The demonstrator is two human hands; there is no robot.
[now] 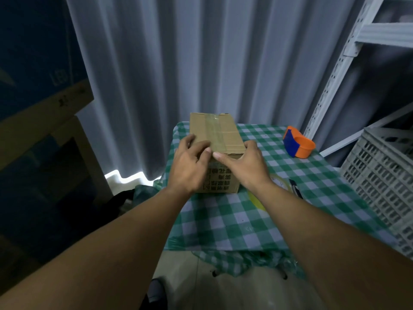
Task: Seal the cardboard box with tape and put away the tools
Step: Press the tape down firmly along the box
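Both spread hands, left hand (190, 162) and right hand (243, 163), press tape (218, 135) flat on the box (230, 133); next, I judge, the dispenser (298, 145) at 2 o'clock needs stowing.

The box (215, 133) is plain brown cardboard, matt and a little fibrous, with black print on its near side. Along the top runs a strip of clear tape (215, 135), slightly glossy (it catches a faint sheen near the far edge). The desk (225, 220) is covered in a green-and-white checked cloth, soft and creased where it hangs over the front. The tape dispenser (299, 145) looks like smooth plastic, orange with a blue part. The crate (380, 182) is pale grey plastic latticework, matt. The shelf frame (335, 86) looks like white-painted perforated metal, and the curtain (201, 63) is thin grey fabric.
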